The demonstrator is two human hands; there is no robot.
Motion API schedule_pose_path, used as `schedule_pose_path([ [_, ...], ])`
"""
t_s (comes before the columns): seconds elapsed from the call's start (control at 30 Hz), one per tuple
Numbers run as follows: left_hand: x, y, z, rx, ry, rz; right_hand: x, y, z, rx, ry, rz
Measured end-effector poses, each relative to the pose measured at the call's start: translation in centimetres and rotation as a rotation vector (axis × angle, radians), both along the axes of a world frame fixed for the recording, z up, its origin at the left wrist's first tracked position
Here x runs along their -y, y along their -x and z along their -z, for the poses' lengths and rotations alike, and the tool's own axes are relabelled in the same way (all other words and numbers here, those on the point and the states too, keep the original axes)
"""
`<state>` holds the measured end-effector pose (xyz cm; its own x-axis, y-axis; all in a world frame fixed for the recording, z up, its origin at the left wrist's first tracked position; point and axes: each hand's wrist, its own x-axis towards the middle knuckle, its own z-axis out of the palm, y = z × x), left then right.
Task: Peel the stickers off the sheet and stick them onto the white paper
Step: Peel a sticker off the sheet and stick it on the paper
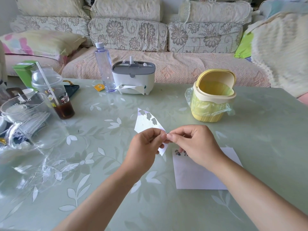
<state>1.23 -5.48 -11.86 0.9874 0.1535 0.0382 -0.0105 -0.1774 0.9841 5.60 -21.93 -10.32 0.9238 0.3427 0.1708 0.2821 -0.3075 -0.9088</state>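
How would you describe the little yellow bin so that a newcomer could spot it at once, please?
Start at the pale green leaf-patterned table in front of the floral sofa. Towards its far right, right of the white and grey tissue box, stands the small desktop bin. Its yellow body, swing lid and overhanging plastic liner set it apart.

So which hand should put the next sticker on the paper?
Probably the right hand: it pinches at the edge of the sheet, and the paper lies right under it. The left hand holds the sheet.

Floral sofa (128,35) behind green table (100,164); daylight.
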Motion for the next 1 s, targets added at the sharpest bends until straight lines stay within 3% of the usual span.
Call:
schedule_pose_path([
  [0.2, 0.3, 0.1, -0.1, 0.000, 0.016, -0.005, -0.2, 0.2, 0.4, 0.087, 0.091, 0.078],
  [0.33, 0.8, 0.2, 0.0, -0.023, 0.088, -0.025, -0.7, 0.6, 0.9, 0.457, 0.287, 0.152],
  [0.57, 0.8, 0.5, -0.3, -0.062, 0.236, -0.049, -0.8, 0.3, 1.5, 0.810, 0.398, 0.195],
  [0.8, 0.4, 0.4, 0.0, -0.035, 0.220, -0.073, -1.3, 0.5, 1.5, 0.639, 0.300, 0.155],
  [1.0, 0.1, 0.3, -0.1, -0.006, 0.200, -0.031, -1.4, 0.6, 1.3, 0.696, 0.304, 0.175],
])
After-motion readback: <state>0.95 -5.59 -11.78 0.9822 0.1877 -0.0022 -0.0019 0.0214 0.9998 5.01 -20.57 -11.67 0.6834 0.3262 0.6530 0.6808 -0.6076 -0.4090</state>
